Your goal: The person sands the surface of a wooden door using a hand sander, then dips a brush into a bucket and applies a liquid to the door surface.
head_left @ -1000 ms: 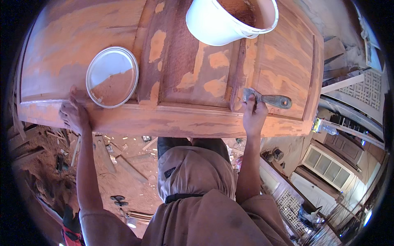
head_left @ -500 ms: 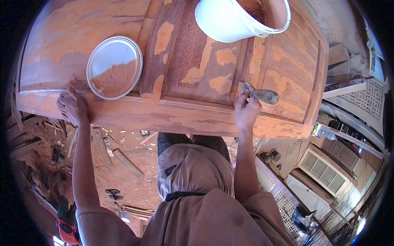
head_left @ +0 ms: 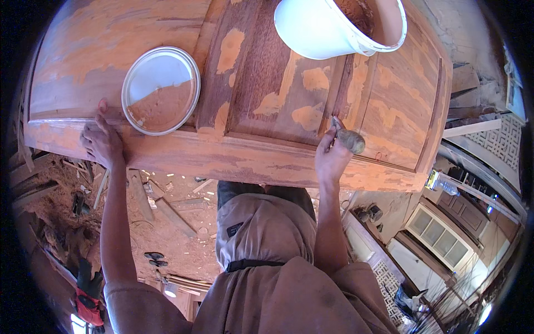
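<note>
In front of me lies a panelled wooden door, smeared with patches of orange-brown filler. My right hand grips a putty knife by its stubby handle, its blade against the moulding near the door's front edge. The blade is mostly hidden by my fingers. My left hand rests on the door's front left edge, fingers spread and holding nothing. Close to it lies a round white lid, partly covered with filler. A white bucket with filler inside stands tilted in view at the far right.
Sawdust and wood scraps litter the ground below the door. To the right are a white-framed window unit, a plastic bottle and patterned lattice blocks. A red and black item lies at the lower left.
My right hand has turned the putty knife, so the handle points more toward me and sits slightly left. The door, lid and bucket appear shifted a little right in view.
</note>
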`<state>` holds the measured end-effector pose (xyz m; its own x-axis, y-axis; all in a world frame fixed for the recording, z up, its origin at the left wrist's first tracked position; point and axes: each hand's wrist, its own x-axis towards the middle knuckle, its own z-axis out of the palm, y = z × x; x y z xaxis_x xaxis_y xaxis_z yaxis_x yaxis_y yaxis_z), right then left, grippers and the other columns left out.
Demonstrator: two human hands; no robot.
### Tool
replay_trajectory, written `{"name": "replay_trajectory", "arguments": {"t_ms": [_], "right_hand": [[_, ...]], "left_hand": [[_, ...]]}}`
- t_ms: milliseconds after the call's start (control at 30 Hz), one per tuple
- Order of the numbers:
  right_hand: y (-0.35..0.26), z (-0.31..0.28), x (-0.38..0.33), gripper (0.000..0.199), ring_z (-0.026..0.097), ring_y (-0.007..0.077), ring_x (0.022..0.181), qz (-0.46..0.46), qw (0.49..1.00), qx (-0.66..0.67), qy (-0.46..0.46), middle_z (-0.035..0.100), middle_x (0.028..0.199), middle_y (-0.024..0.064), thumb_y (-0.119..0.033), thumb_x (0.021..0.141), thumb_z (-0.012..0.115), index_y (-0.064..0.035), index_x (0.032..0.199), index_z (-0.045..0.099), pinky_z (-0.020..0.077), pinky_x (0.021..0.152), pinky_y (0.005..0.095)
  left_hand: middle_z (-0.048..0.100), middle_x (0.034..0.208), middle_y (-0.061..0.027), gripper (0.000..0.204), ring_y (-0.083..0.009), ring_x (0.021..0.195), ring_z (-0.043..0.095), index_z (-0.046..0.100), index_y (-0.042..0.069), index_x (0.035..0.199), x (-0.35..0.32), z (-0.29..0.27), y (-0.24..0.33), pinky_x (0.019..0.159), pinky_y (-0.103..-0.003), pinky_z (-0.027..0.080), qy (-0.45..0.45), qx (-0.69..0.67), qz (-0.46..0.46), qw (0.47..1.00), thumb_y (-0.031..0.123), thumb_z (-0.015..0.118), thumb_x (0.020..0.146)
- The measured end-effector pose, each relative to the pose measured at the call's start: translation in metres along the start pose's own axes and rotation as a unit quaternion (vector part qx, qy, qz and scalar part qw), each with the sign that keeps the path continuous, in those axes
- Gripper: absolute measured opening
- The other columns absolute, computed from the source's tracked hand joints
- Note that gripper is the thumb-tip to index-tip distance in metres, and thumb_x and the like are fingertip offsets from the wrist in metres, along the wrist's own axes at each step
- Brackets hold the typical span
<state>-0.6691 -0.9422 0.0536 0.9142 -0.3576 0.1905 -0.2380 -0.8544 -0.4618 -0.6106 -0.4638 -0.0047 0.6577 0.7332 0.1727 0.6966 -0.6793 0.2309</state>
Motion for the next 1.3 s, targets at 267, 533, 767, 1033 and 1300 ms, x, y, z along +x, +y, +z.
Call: {"name": "replay_trajectory", "arguments": {"t_ms": [267, 533, 767, 1033, 1300], "right_hand": [[0.023, 0.006, -0.007, 0.028, 0.064, 0.0184, 0.075, 0.18, 0.943, 0.28, -0.023, 0.066, 0.088, 0.0114, -0.016, 0.101, 0.049, 0.0081, 0.11, 0.061, 0.059, 0.075, 0.0344], [0.059, -0.033, 0.011, 0.031, 0.064, 0.0207, 0.097, 0.246, 0.845, 0.469, -0.071, 0.062, 0.105, 0.0139, -0.02, 0.101, 0.05, 0.0084, 0.114, 0.054, 0.0598, 0.084, 0.04], [0.047, -0.024, -0.012, 0.04, 0.067, 0.0177, 0.077, 0.151, 0.963, 0.218, -0.052, 0.064, 0.081, 0.0114, -0.025, 0.101, 0.051, 0.013, 0.093, 0.06, 0.0591, 0.073, 0.0325], [0.033, -0.018, -0.021, 0.025, 0.06, 0.0128, 0.061, 0.104, 0.991, 0.054, -0.063, 0.056, 0.066, 0.0094, -0.014, 0.098, 0.054, 0.0101, 0.095, 0.063, 0.0488, 0.052, 0.0315], [0.012, 0.002, -0.028, 0.02, 0.059, 0.0311, 0.066, 0.016, 0.998, -0.054, -0.007, 0.061, 0.076, 0.0161, -0.003, 0.094, 0.047, 0.0058, 0.104, 0.063, 0.0452, 0.06, 0.0402]], "left_hand": [[0.037, 0.145, -0.0233, 0.087, -0.0363, 0.136, 0.033, 0.042, 0.002, 0.139, 0.003, 0.006, -0.008, 0.11, -0.047, 0.027, 0.014, 0.008, 0.016, 1.0, 0.073, 0.033, 0.09], [0.036, 0.145, -0.0222, 0.08, -0.0355, 0.137, 0.032, 0.042, 0.003, 0.14, 0.003, 0.009, -0.012, 0.11, -0.049, 0.025, 0.012, 0.018, 0.015, 1.0, 0.067, 0.033, 0.093], [0.035, 0.146, -0.0224, 0.081, -0.0351, 0.138, 0.031, 0.043, 0.002, 0.139, 0.006, 0.011, -0.014, 0.111, -0.048, 0.025, 0.009, 0.02, 0.017, 1.0, 0.068, 0.034, 0.093], [0.039, 0.144, -0.0231, 0.082, -0.035, 0.136, 0.034, 0.044, 0.002, 0.138, 0.004, 0.008, -0.01, 0.11, -0.048, 0.027, 0.021, 0.024, 0.021, 0.999, 0.069, 0.032, 0.093], [0.037, 0.145, -0.0205, 0.082, -0.0338, 0.136, 0.034, 0.042, 0.004, 0.14, 0.007, 0.013, -0.017, 0.11, -0.047, 0.026, 0.026, 0.027, 0.007, 0.999, 0.07, 0.034, 0.092]]}}
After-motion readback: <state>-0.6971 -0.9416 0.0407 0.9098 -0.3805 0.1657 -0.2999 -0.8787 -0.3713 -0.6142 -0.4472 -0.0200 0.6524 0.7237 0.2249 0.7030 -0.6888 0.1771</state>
